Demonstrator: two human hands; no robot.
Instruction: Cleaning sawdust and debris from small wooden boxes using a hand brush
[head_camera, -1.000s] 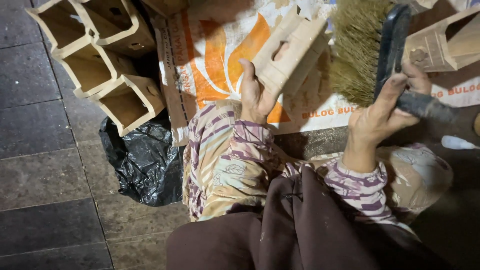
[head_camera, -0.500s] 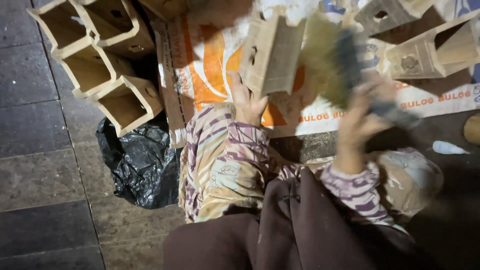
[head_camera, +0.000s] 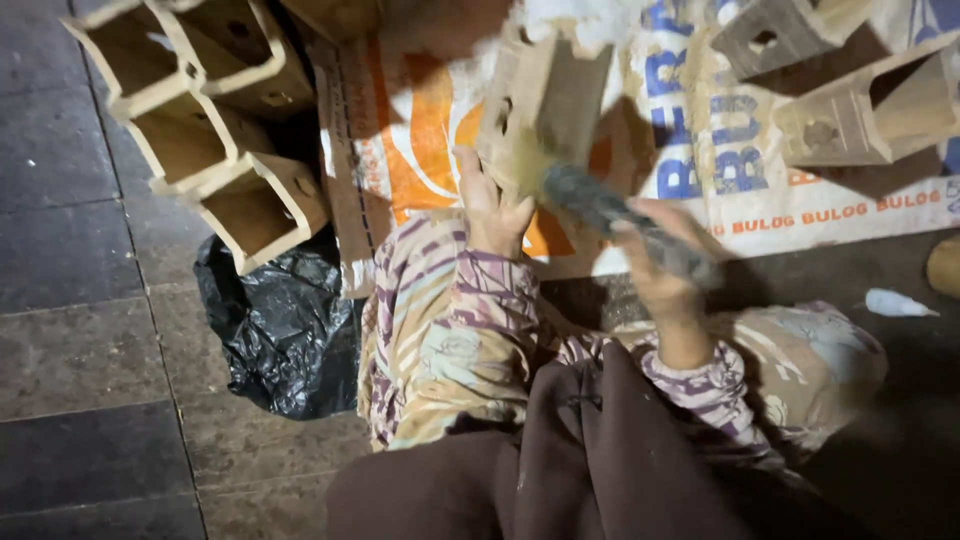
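My left hand (head_camera: 487, 205) grips a small open wooden box (head_camera: 545, 105) from below and holds it upright above a printed white and orange sack (head_camera: 420, 140). My right hand (head_camera: 655, 265) is closed around the dark handle of a brush (head_camera: 610, 215). The brush's straw-coloured bristles are blurred against the lower side of the wooden box. Both forearms wear striped patterned sleeves.
Several similar open wooden boxes (head_camera: 215, 130) are stacked at the upper left, and two more wooden boxes (head_camera: 870, 105) lie at the upper right. A crumpled black plastic bag (head_camera: 280, 330) lies on the dark stone tiles (head_camera: 80, 330). A small white scrap (head_camera: 895, 303) lies at right.
The brush has swung from raised at the right down and left onto the box. My left hand has turned the box more upright.
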